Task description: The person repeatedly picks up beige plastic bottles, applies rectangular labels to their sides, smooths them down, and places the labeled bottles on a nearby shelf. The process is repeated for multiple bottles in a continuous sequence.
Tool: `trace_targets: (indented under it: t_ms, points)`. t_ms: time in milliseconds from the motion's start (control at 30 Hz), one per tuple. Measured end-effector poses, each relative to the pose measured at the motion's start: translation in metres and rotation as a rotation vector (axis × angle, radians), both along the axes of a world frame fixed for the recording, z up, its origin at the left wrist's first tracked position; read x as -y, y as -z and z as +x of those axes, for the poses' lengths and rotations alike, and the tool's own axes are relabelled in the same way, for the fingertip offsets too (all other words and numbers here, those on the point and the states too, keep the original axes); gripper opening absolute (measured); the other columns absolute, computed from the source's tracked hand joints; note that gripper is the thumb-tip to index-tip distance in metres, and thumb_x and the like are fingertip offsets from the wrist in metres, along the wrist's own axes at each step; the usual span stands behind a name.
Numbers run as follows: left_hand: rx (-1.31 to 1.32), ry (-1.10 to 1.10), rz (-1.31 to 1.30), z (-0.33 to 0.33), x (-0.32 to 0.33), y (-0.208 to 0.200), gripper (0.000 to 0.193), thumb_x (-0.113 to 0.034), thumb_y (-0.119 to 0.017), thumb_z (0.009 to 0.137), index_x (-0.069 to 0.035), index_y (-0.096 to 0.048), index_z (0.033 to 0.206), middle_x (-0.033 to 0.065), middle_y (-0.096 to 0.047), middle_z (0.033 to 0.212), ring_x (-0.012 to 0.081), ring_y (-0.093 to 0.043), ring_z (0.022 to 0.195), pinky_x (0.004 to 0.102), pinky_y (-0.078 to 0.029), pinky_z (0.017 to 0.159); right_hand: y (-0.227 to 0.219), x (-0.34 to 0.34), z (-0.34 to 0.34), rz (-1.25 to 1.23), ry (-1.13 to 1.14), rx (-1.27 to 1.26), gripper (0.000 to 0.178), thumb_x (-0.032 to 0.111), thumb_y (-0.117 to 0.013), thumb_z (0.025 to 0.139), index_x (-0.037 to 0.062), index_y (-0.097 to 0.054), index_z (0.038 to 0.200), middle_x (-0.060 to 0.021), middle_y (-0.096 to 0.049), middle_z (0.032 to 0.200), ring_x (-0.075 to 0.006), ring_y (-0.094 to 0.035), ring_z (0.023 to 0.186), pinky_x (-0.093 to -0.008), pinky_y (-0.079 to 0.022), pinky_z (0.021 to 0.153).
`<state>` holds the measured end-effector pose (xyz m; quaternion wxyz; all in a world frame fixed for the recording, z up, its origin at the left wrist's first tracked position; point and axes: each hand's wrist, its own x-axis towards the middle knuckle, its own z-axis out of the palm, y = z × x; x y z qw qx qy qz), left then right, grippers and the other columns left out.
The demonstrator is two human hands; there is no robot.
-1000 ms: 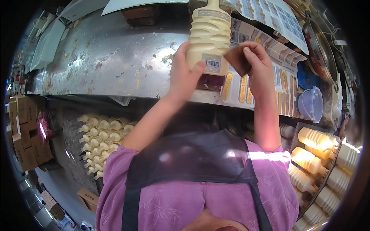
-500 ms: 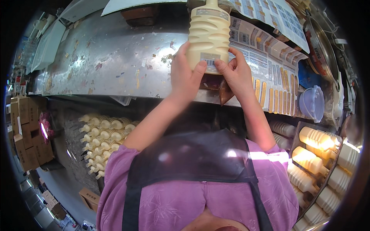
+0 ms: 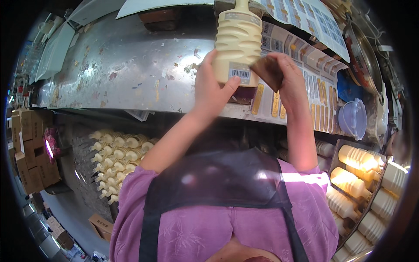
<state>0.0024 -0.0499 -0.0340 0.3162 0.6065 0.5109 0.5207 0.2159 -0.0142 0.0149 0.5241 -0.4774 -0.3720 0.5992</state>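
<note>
A cream plastic bottle [image 3: 238,46] with wavy ridges lies on the bench, its neck pointing away from me. My left hand [image 3: 209,87] grips its lower left side, thumb pressed near the barcode label [image 3: 239,73] at the base. In my right hand [image 3: 291,83] is a brown, flat, wedge-shaped scraper [image 3: 269,73], its blurred tip at the bottle's lower right edge. Under the bottle's base shows a dark reddish block [image 3: 242,94]. Sheets of stickers [image 3: 321,94], some with gold strips, lie right of the bottle.
The metal bench [image 3: 131,65] is flecked with scraps. A translucent bucket [image 3: 353,118] stands at its right end. Below on the left are rows of cream bottles [image 3: 115,159]; at the lower right, a crate [image 3: 336,159] holds more. Cardboard boxes [image 3: 32,148] are stacked far left.
My right hand has left the bottle's label and picked up the scraper from the bench edge, lifting it beside the bottle. My left hand stays on the bottle, its thumb shifted slightly right and down.
</note>
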Motion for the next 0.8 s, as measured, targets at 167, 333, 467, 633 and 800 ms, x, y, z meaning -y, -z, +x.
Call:
trace_targets:
  t_ms: [167, 333, 467, 633, 800]
  points:
    - [0.036, 0.041, -0.032, -0.006, 0.0, 0.008, 0.079, -0.023, -0.073, 0.092, 0.0, -0.03, 0.154, 0.0211, -0.043, 0.147, 0.0323, -0.049, 0.131, 0.0425, -0.04, 0.113, -0.026, 0.017, -0.033, 0.639, -0.06, 0.932, 0.026, 0.0, -0.076, 0.089, 0.0016, -0.07, 0.114, -0.0102, -0.074, 0.109, -0.0165, -0.071, 0.1, -0.0301, -0.056, 0.088]
    - [0.107, -0.002, -0.076, -0.016, 0.008, 0.004, 0.058, -0.016, -0.065, 0.099, -0.003, -0.042, 0.151, 0.0128, -0.048, 0.146, 0.0232, -0.049, 0.132, 0.0363, -0.039, 0.113, -0.025, 0.032, -0.033, 1.108, 0.083, 1.162, 0.033, -0.009, -0.077, 0.079, 0.0064, -0.074, 0.108, -0.01, -0.076, 0.103, -0.0268, -0.075, 0.082, -0.036, -0.06, 0.073]
    - [0.357, 0.041, -0.208, -0.023, 0.006, 0.009, 0.039, -0.011, -0.055, 0.105, -0.002, -0.056, 0.142, 0.0086, -0.061, 0.132, 0.0173, -0.054, 0.125, 0.0335, -0.04, 0.111, -0.024, 0.055, -0.05, 1.281, -0.174, 1.084, 0.037, -0.004, -0.074, 0.073, 0.0059, -0.072, 0.109, -0.0086, -0.075, 0.102, -0.0277, -0.073, 0.086, -0.0373, -0.057, 0.072]
    - [0.731, 0.102, -0.323, -0.024, 0.01, -0.012, 0.037, -0.013, -0.046, 0.107, 0.0, -0.058, 0.139, 0.0086, -0.067, 0.126, 0.0161, -0.059, 0.116, 0.0333, -0.044, 0.107, -0.046, 0.054, -0.067, 1.096, -0.153, 1.345, 0.034, 0.004, -0.069, 0.078, 0.0053, -0.068, 0.111, -0.0086, -0.072, 0.108, -0.0244, -0.071, 0.095, -0.0388, -0.052, 0.079]
    - [0.838, 0.149, -0.329, -0.029, 0.006, 0.001, 0.04, -0.019, -0.041, 0.109, 0.001, -0.06, 0.138, 0.0132, -0.06, 0.138, 0.0196, -0.058, 0.125, 0.0357, -0.047, 0.108, -0.024, 0.063, -0.082, 1.098, -0.297, 1.271, 0.028, 0.004, -0.07, 0.083, 0.0024, -0.068, 0.111, -0.0114, -0.071, 0.109, -0.028, -0.071, 0.094, -0.0393, -0.054, 0.078]
